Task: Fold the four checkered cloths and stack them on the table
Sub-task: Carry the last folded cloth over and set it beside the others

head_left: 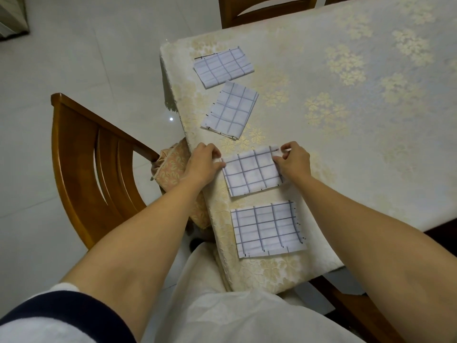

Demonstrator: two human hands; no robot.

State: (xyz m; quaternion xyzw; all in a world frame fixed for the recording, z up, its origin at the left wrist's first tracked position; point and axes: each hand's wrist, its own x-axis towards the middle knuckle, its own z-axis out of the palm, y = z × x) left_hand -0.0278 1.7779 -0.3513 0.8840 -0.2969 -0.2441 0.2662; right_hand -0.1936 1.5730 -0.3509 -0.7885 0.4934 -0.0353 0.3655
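Cream floral tablecloth (346, 120) covers the table (329, 288); four folded checkered cloths (223, 67) lie apart along its left edge. I see left hand (204, 162) and right hand (294, 160) pinching the third cloth (252, 170) at opposite sides. Wooden chair (81, 149), pale tiled floor (74, 58).

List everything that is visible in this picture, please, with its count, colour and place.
table: one, under a cream tablecloth with gold flowers, right side.
checkered cloths: four, white with blue-grey lines, folded, apart in a row near the table's left edge: farthest cloth, second cloth, third cloth, nearest cloth.
wooden chairs: at least two, brown: left chair beside the table, far chair behind it.
cushion: one, peach floral, on the left chair.
floor: white glossy tiles, left.
sleeve: one, navy and white, bottom left.
left hand: pinches the third cloth's left edge.
right hand: pinches its far right corner.
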